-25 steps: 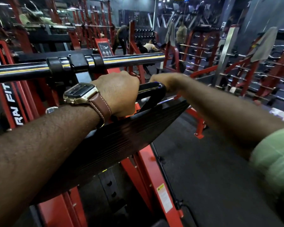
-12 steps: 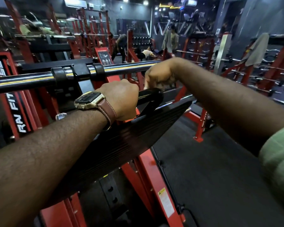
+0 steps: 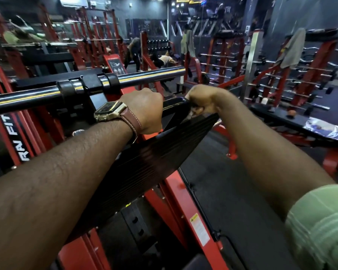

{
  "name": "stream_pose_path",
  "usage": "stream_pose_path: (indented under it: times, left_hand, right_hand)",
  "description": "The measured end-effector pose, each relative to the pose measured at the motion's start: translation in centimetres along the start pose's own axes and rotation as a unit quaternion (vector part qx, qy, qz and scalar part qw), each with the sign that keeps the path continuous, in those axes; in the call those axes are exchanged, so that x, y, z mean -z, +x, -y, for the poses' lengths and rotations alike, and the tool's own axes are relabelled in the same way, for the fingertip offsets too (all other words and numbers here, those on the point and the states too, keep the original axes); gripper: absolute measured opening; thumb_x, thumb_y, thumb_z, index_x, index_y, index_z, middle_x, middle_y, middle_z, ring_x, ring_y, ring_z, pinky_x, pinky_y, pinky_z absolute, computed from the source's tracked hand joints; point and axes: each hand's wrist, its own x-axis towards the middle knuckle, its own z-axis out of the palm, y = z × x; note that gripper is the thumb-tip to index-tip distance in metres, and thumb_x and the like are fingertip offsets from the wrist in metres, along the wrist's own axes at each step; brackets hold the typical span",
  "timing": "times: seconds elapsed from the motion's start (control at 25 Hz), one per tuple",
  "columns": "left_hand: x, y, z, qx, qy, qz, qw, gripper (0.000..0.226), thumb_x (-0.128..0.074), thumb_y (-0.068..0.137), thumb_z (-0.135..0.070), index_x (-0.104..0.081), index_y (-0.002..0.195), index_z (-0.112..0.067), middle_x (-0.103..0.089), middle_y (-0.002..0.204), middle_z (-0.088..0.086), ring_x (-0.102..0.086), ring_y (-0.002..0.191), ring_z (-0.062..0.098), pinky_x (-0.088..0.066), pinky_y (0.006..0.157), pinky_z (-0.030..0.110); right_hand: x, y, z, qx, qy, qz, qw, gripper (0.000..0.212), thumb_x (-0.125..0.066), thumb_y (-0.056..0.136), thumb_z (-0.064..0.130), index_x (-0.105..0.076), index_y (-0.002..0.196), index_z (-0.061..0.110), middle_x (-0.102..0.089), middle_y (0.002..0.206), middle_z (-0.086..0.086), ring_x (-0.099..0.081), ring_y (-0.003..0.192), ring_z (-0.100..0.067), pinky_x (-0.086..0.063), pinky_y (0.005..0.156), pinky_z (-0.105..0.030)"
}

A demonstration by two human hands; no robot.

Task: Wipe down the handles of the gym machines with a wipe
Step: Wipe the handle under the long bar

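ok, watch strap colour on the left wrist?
Brown leather strap with light stitching, on a gold-toned watch case. Head view.

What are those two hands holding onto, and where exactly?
Both grip the machine's black handle: left hand on its left stretch, right hand closed at its right end. No wipe is visible.

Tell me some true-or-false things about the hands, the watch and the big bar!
1. The left hand is closed over the glossy black looped handle. True.
2. The square gold-cased watch with a brown leather strap is on the right wrist. False: it is on the left wrist.
3. The right hand hangs down by the floor. False: it is at the handle's right end.
4. The long shiny steel bar runs above the hands. True.
5. The machine's frame is blue. False: the painted metal frame is red.
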Motion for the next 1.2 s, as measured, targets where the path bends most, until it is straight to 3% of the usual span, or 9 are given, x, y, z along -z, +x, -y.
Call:
stream_pose_path:
  times: [0.12,0.24,0.4,0.52,0.64,0.72,0.8,0.92,1.2]
  left_hand:
    - [-0.1,0.1,0.1,-0.001,-0.005,-0.001,1.0,0.026,-0.063,0.082,-0.02,-0.039,0.074,-0.016,-0.037,0.073,0.001,-0.044,0.062,0.02,-0.037,0.054,0.031]
    - [0.1,0.0,0.4,-0.005,-0.029,0.0,1.0,0.02,-0.064,0.081,-0.02,-0.044,0.085,-0.016,-0.038,0.075,0.001,-0.051,0.073,0.026,-0.042,0.059,0.034]
    - [0.1,-0.6,0.6,-0.019,-0.05,-0.009,0.999,0.025,-0.068,0.082,-0.028,-0.057,0.102,-0.017,-0.048,0.09,0.004,-0.058,0.085,0.03,-0.042,0.065,0.035]
    - [0.0,-2.5,2.2,-0.032,-0.009,-0.022,0.999,0.039,-0.063,0.091,-0.043,-0.059,0.116,-0.015,-0.06,0.108,0.01,-0.062,0.104,0.034,-0.041,0.069,0.034]
    - [-0.8,-5.3,4.6,-0.017,0.029,-0.033,0.999,0.043,-0.054,0.097,-0.048,-0.055,0.12,-0.012,-0.062,0.117,0.012,-0.061,0.108,0.035,-0.039,0.069,0.035]
    - [-1.3,-6.5,5.4,-0.015,0.05,-0.054,0.997,0.04,-0.05,0.098,-0.046,-0.052,0.119,-0.011,-0.062,0.112,0.011,-0.062,0.102,0.034,-0.036,0.065,0.034]
    - [-1.5,-6.8,5.6,-0.018,0.054,-0.067,0.996,0.037,-0.049,0.098,-0.043,-0.051,0.116,-0.011,-0.063,0.107,0.01,-0.061,0.098,0.034,-0.035,0.063,0.035]
    - [-1.5,-6.7,5.5,-0.015,0.05,-0.067,0.996,0.036,-0.052,0.096,-0.044,-0.053,0.114,-0.014,-0.062,0.106,0.011,-0.061,0.098,0.035,-0.037,0.064,0.035]
    - [-1.4,-5.8,5.1,-0.013,0.047,-0.066,0.997,0.033,-0.055,0.094,-0.045,-0.056,0.108,-0.015,-0.043,0.083,0.004,-0.054,0.083,0.032,-0.039,0.064,0.035]
  right_hand:
    - [-1.2,-3.1,-0.3,0.091,-0.066,-0.152,0.982,0.025,-0.049,0.091,-0.001,-0.07,0.083,-0.009,-0.062,0.066,-0.022,-0.051,0.052,-0.019,-0.039,0.046,-0.025]
    - [-4.9,-4.0,-2.0,0.139,0.026,-0.293,0.945,0.026,-0.052,0.091,0.006,-0.076,0.08,0.002,-0.07,0.069,-0.013,-0.055,0.055,-0.014,-0.043,0.055,-0.027]
    - [-6.1,-3.3,-1.9,0.054,0.197,-0.305,0.93,0.03,-0.047,0.091,-0.002,-0.07,0.072,0.003,-0.057,0.058,-0.011,-0.051,0.051,-0.022,-0.035,0.05,-0.029]
    - [-6.9,-5.4,-0.6,0.067,0.093,-0.361,0.925,0.03,-0.054,0.089,-0.004,-0.077,0.082,0.015,-0.072,0.077,-0.007,-0.065,0.072,-0.021,-0.049,0.062,-0.03]
    - [-9.8,-8.7,0.4,0.246,-0.012,-0.45,0.858,0.022,-0.06,0.088,-0.001,-0.078,0.095,0.008,-0.075,0.099,-0.003,-0.065,0.093,-0.009,-0.046,0.086,-0.011]
    - [-10.4,-9.2,1.2,0.291,0.021,-0.428,0.855,0.016,-0.062,0.087,0.0,-0.076,0.092,0.006,-0.073,0.088,-0.002,-0.061,0.079,-0.002,-0.043,0.077,-0.005]
    - [-8.6,-8.7,1.6,0.191,0.258,-0.351,0.879,0.002,-0.067,0.092,0.013,-0.069,0.093,0.011,-0.065,0.067,-0.002,-0.052,0.053,-0.006,-0.042,0.052,-0.015]
    - [-6.7,-6.8,-1.3,0.003,0.465,-0.201,0.862,0.044,-0.06,0.096,0.039,-0.051,0.057,0.02,-0.039,0.041,0.008,-0.028,0.033,-0.003,-0.015,0.032,-0.015]
    - [-9.4,-5.1,-1.7,0.031,0.423,-0.38,0.822,0.039,-0.071,0.09,0.031,-0.061,0.055,0.016,-0.055,0.049,-0.002,-0.045,0.038,-0.011,-0.031,0.039,-0.02]
